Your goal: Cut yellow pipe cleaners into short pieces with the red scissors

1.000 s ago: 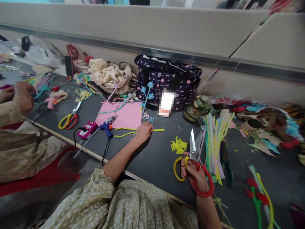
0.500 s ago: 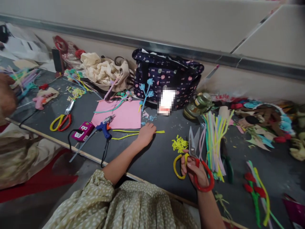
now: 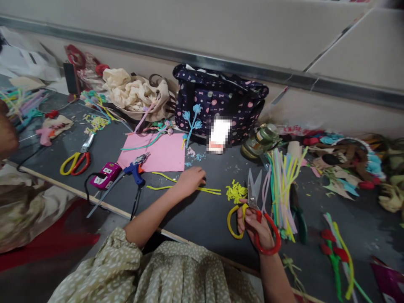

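Note:
My left hand lies over two thin yellow pipe cleaners on the dark table, its fingers curled onto them. Their ends stick out on both sides of the hand, while the fingertips are partly hidden. In my right hand is a pair of scissors with one yellow and one red handle; the blades point away from me, spread apart. A small heap of cut yellow pieces lies between my hands. Just right of the scissors is a bundle of pastel pipe cleaners.
A pink sheet, a blue glue gun and a purple power box lie left. Behind stand a dark patterned bag and a green jar. Another person's hand shows at far left, near other scissors.
My left hand has shifted slightly left and nearer to me, and the yellow pipe cleaners' right ends have come nearer too. My right hand still holds the scissors with blades apart.

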`<state>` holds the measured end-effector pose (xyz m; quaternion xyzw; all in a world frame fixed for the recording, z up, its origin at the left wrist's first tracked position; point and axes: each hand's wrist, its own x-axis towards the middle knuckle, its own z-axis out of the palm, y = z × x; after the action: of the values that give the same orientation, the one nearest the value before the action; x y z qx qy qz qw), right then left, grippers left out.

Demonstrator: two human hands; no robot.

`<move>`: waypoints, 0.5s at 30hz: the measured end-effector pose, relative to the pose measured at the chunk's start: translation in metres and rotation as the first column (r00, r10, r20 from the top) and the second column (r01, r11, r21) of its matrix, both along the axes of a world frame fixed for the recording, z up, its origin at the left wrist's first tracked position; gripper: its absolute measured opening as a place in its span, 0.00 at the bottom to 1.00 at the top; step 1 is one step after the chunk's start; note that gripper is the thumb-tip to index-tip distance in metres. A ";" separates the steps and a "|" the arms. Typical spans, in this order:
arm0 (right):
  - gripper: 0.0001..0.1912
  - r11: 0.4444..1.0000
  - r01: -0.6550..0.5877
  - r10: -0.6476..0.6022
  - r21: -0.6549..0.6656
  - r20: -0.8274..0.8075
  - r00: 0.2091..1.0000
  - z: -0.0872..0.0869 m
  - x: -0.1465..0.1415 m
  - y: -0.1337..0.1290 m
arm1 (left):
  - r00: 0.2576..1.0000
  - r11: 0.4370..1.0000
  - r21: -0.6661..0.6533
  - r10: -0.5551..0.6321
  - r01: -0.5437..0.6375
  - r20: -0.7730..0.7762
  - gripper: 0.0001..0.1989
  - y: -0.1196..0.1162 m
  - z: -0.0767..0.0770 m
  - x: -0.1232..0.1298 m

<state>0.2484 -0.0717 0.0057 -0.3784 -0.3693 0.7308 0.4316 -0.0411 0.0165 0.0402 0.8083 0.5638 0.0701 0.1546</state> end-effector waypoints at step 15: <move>0.28 0.999 -0.046 0.047 0.004 -0.009 0.999 0.000 0.000 0.000 | 0.935 0.934 0.042 0.356 -0.356 0.008 0.05 0.083 -0.011 -0.045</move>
<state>0.2485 -0.0716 0.0057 -0.3655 -0.3774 0.7417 0.4170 -0.0858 0.0993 0.0287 0.6960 0.6990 0.1092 0.1223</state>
